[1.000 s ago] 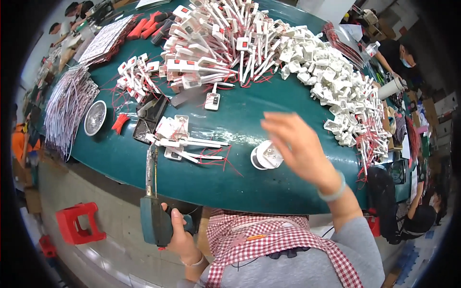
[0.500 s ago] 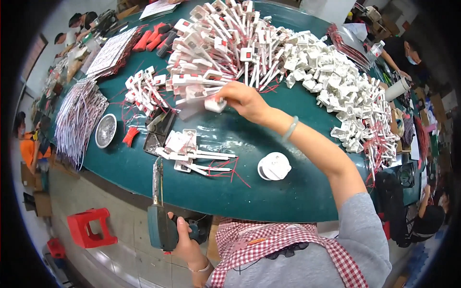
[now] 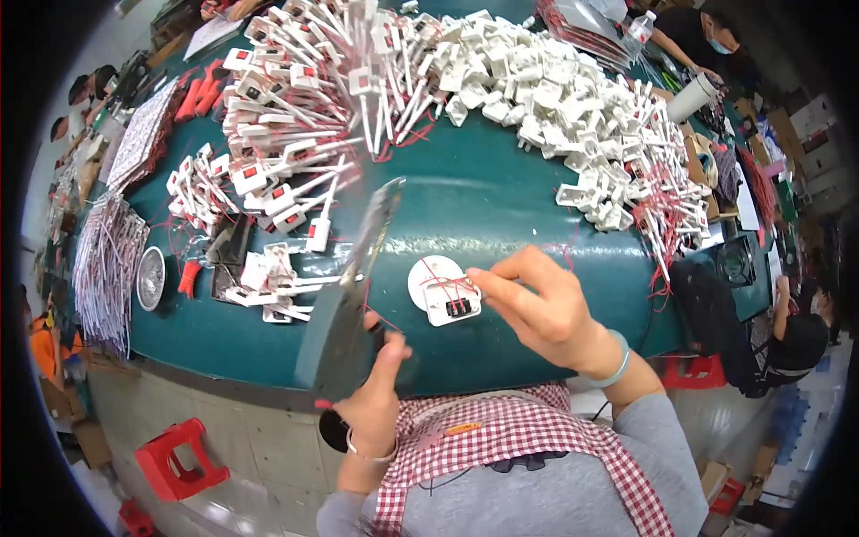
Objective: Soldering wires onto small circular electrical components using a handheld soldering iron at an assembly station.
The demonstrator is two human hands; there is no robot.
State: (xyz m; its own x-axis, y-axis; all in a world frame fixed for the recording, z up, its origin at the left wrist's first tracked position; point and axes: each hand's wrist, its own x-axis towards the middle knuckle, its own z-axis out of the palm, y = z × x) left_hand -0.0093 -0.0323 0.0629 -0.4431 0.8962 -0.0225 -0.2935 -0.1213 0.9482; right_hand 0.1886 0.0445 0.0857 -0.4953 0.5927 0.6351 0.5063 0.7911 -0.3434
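Observation:
My left hand grips a dark green pistol-shaped tool with a long metal front end, blurred by motion and tilted up over the table. An open white switch housing with black terminals inside rests on a round white stand in front of me. Thin red wires run across the housing. At its upper right corner the fingertips of my right hand are pinched together on the wires. Left of the tool lie several white switch pieces with stems.
Large piles of switches on white stems and white housings cover the far side of the green table. A metal bowl and a bundle of white tubes lie left. Red stools stand on the floor. Another person works at far right.
My right hand has come from the pile to the round stand, where a housing now lies. My left hand has raised the green tool up and to the right. The view has shifted.

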